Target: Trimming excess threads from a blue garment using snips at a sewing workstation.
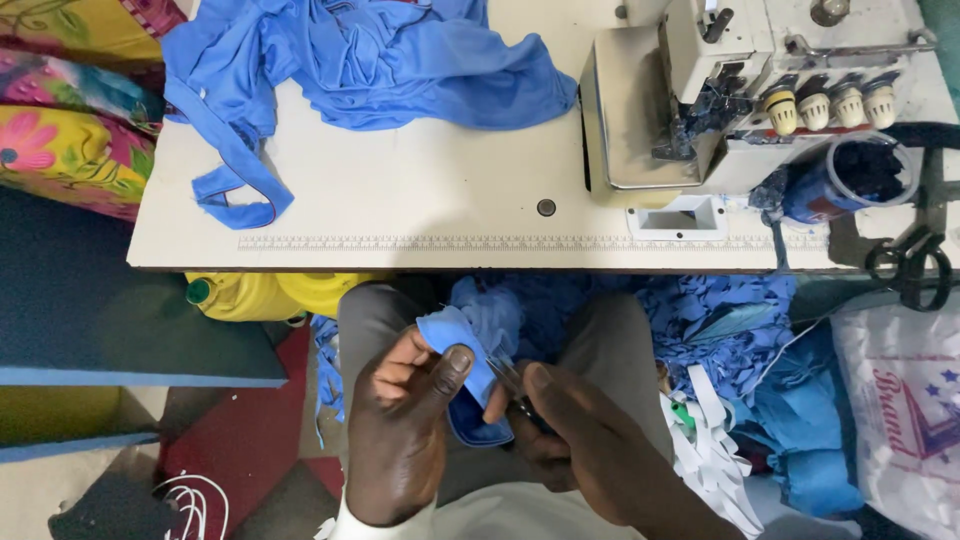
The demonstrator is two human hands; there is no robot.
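Left hand [400,440], at 6 o'clock: pinching small folded blue knit fabric piece [470,370] between thumb and fingers. Right hand [590,440], at 5 o'clock: clenching small metal thread snips [512,385], blades touching fabric edge. Fabric: likely light, soft, limp; gripping near bound hem advised. Lying at 12 o'clock: white worktable [420,190], grey overlock sewing machine [760,80], heaped blue cloth [370,50].

A tailoring workshop. Shown by the overlock sewing machine [760,90] on a pale tabletop [420,190] with a printed ruler strip [500,242], black shears [912,265], blue fabric [370,60] and offcuts [720,320] heaped below.
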